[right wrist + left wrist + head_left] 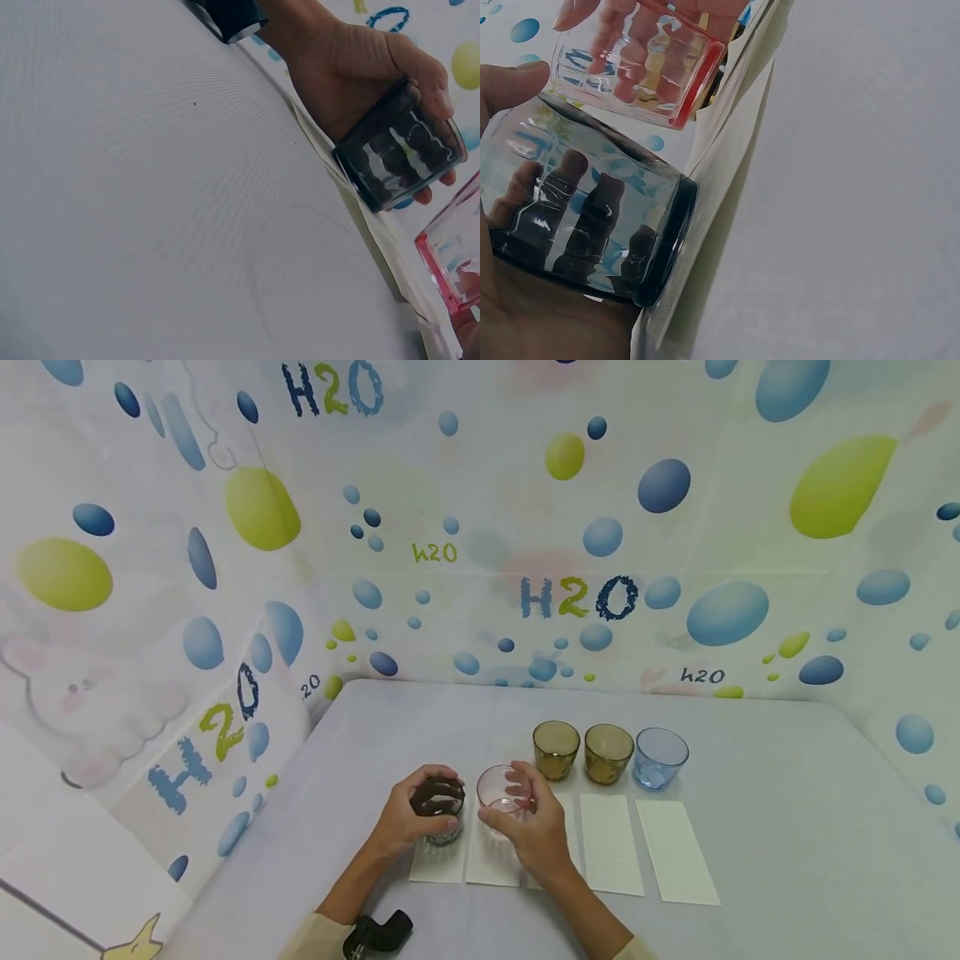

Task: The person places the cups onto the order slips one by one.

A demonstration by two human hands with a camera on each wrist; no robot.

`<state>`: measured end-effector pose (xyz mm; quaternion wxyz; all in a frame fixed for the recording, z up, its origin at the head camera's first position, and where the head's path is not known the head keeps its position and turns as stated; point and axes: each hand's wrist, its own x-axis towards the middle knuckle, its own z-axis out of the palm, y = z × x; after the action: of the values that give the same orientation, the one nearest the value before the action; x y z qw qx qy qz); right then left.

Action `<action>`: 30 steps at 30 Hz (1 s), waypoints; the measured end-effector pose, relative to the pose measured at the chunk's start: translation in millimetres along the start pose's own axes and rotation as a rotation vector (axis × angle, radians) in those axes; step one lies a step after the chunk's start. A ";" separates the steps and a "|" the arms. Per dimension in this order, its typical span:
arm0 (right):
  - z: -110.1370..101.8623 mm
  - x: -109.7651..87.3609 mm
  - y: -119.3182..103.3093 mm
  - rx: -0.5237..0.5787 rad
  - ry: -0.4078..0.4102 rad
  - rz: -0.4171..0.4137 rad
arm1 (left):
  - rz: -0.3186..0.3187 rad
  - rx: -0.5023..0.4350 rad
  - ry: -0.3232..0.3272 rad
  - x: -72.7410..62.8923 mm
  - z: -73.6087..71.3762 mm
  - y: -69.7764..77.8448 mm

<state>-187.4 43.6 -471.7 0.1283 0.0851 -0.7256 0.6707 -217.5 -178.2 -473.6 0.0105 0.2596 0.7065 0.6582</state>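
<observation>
My left hand (pixel 397 822) grips a dark grey glass tumbler (pixel 592 217), its fingers showing through the glass. The tumbler is upright at the far end of the leftmost white card (pixel 437 867); its base looks to be on or just over the paper. Beside it, my right hand (pixel 542 833) holds a clear pink glass tumbler (pixel 641 71) between thumb and fingers. That one is over the second card (pixel 492 864), and whether its base touches is hard to tell. A small gap separates the two tumblers.
Two amber tumblers (pixel 556 752) (pixel 608 756) and a blue tumbler (pixel 660 762) stand in a row behind and to the right. More white cards (pixel 611 847) (pixel 678 852) lie below them on the pale tabletop (pixel 780 793). A printed curtain (pixel 480 485) hangs behind.
</observation>
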 end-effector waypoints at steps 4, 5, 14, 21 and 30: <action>-0.4 -0.6 1.5 0.009 -0.022 0.000 | 0.002 -0.004 -0.004 0.1 -0.1 -1.2; -0.4 -0.8 2.1 0.010 -0.026 0.000 | 0.002 -0.004 -0.005 0.0 -0.1 -1.6; 1.0 -1.8 5.2 0.024 -0.076 0.008 | 0.016 -0.015 -0.009 -0.3 -1.5 -3.7; 1.3 -2.2 6.1 0.007 -0.081 0.023 | 0.020 -0.016 -0.007 -0.9 -1.8 -2.1; 0.9 -2.5 5.5 -0.005 -0.103 0.036 | 0.036 -0.022 -0.011 0.9 -1.6 -2.0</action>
<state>-186.7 43.0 -477.7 0.0790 0.1059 -0.7343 0.6659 -219.5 -179.3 -475.0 0.0056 0.2757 0.6946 0.6644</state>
